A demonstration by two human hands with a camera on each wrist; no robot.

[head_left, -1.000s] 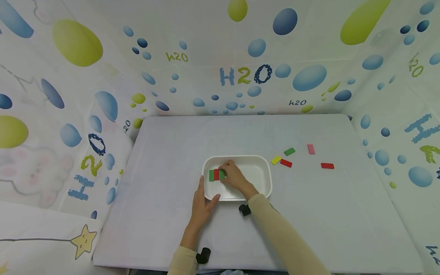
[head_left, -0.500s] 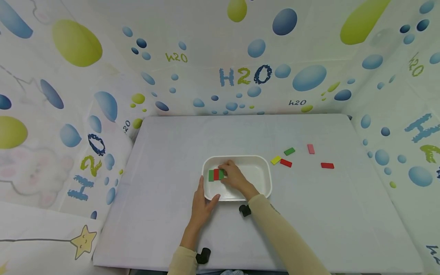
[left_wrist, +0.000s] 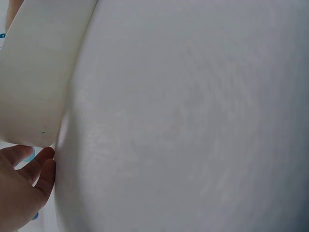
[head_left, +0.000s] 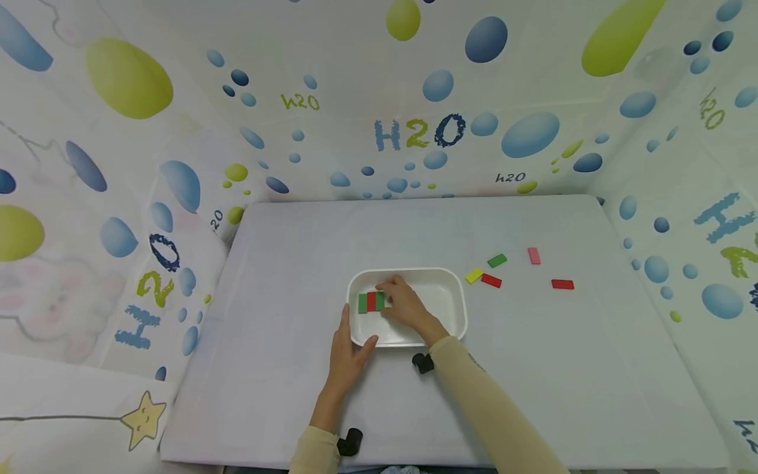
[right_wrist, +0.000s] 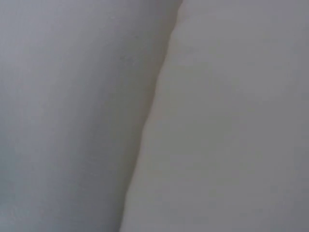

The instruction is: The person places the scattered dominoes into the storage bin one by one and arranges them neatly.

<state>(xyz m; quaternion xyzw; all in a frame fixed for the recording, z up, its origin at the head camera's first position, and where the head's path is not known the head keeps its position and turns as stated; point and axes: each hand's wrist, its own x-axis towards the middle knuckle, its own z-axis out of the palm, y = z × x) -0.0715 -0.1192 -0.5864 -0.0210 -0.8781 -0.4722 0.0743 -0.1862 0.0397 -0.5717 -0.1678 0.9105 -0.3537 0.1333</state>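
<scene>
Right hand [head_left: 408, 306] pinches a flat green rectangular block [head_left: 380, 301], material unclear, in the left half of a shallow white rounded-corner tray [head_left: 460, 289], probably plastic. That block closes a side-by-side row: flat red rectangular block [head_left: 371, 301] in the middle, another flat green rectangular block [head_left: 362, 303] at the left end. Left hand [head_left: 346, 359], fingers extended and relaxed, rests against the tray's left end, thumb by the near edge, gripping nothing. Right wrist view too plain to show the fingers. Risks, as judged: pushing the pinched block too hard leftward could shove the row askew; lifting the fingers unevenly could drag it out of line; the tray might slide if the left hand's support slackens. Counts: hands 2, tray 1, blocks visible 8. In tray 3: green 2, red 1. Right of tray, on the white-covered table [head_left: 266, 296], 5: a flat yellow block [head_left: 474, 275], a flat red block [head_left: 491, 280] just beside it, a loose green block [head_left: 497, 261], a flat pink block [head_left: 534, 256], a far-right red block [head_left: 562, 284].
</scene>
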